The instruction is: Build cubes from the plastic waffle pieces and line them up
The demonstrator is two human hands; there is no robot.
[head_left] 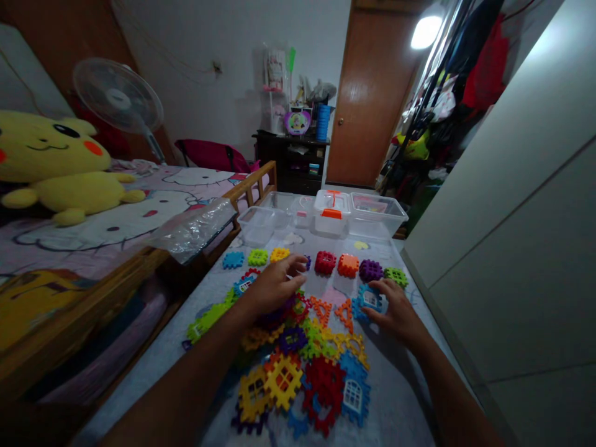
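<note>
My right hand (398,310) pinches a blue interlocking block (370,299) with a white window, at the right of the table. My left hand (279,282) is over the middle, its fingers curved and apart, with nothing visible between them. Just beyond its fingertips is a partly hidden purple piece (308,262); I cannot tell whether they touch. It belongs to a row of coloured blocks, including a red block (325,262), an orange block (348,265) and a purple block (371,270). Nearer me lies a mixed heap with a yellow window piece (283,382) and a red piece (325,388).
Clear plastic bins (258,226) and a lidded box with an orange latch (331,214) stand at the table's far end. A bed with a wooden rail (251,186) and a yellow plush toy (69,167) is on the left. A pale cabinet (516,248) flanks the right side.
</note>
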